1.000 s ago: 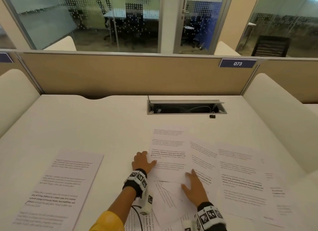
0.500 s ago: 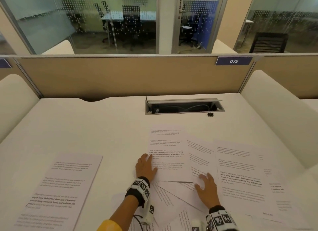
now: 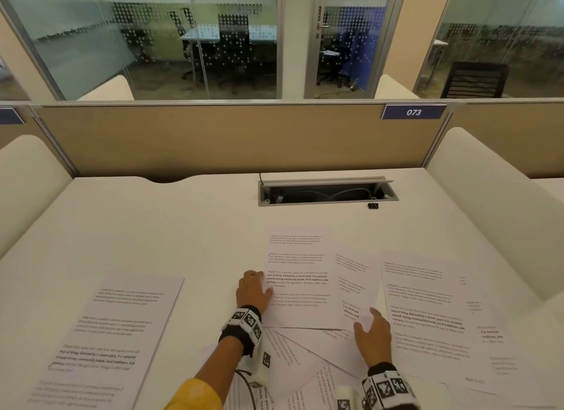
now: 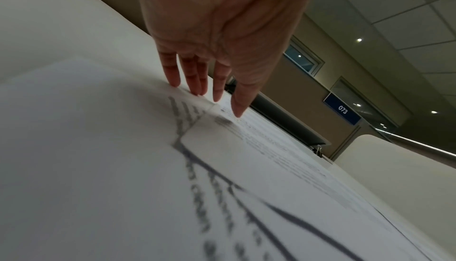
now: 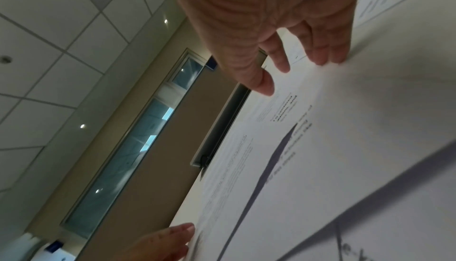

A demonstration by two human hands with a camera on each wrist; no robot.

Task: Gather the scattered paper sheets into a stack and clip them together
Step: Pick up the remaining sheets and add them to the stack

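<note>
Printed paper sheets lie scattered over the white desk. A top sheet (image 3: 297, 284) sits in the middle over a second sheet (image 3: 354, 284) and several skewed ones (image 3: 293, 364) nearer me. My left hand (image 3: 253, 289) rests with straight fingers on that top sheet's left edge (image 4: 197, 97). My right hand (image 3: 374, 333) lies flat, its fingertips (image 5: 320, 58) touching the second sheet's right edge. Another sheet (image 3: 427, 318) lies at the right, and a single sheet (image 3: 103, 339) at the far left. A small black binder clip (image 3: 373, 204) stands by the cable tray.
An open cable tray (image 3: 326, 192) is set into the desk at the back. A tan partition (image 3: 213, 138) with a 073 label (image 3: 413, 112) closes the far side. Cream side panels (image 3: 488, 202) flank the desk on both sides.
My right hand has slid to the right across the papers to the second sheet's edge. My left hand has shifted forward along the top sheet's left edge.
</note>
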